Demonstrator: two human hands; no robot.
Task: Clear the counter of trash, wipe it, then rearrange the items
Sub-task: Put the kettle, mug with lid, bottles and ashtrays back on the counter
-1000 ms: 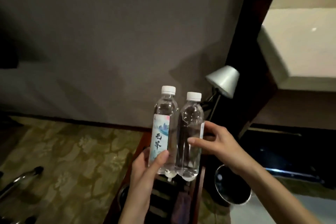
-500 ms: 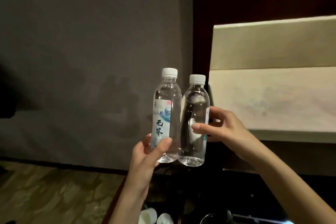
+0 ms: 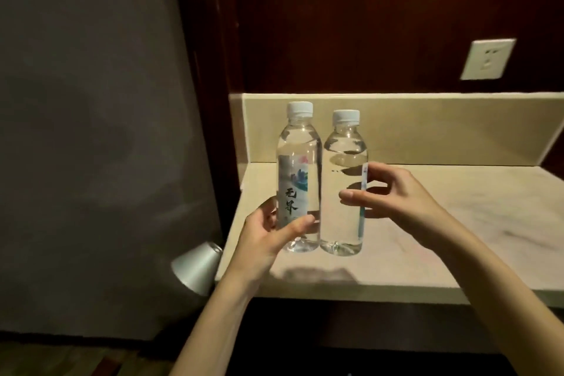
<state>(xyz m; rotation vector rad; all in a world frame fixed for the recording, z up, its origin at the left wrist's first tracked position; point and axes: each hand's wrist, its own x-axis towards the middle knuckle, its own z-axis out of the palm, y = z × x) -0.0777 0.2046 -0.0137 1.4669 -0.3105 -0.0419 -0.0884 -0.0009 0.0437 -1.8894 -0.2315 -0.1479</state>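
Note:
Two clear water bottles with white caps are held upright and side by side just above the beige stone counter (image 3: 457, 238). My left hand (image 3: 268, 238) grips the left bottle (image 3: 299, 168), whose label faces me, low on its body. My right hand (image 3: 393, 192) holds the right bottle (image 3: 343, 180) at mid height, thumb in front and fingers behind. Their shadow falls on the counter near its front edge.
The counter has a beige backsplash (image 3: 427, 128) and dark wood panelling with a white wall socket (image 3: 486, 58) above. A silver lamp shade (image 3: 197, 268) sits off the counter's left front corner, next to a grey wall (image 3: 91, 131).
The view has swung up and right from the floor and lamp to the counter. Both hands have carried the two bottles over the counter's left part, still side by side.

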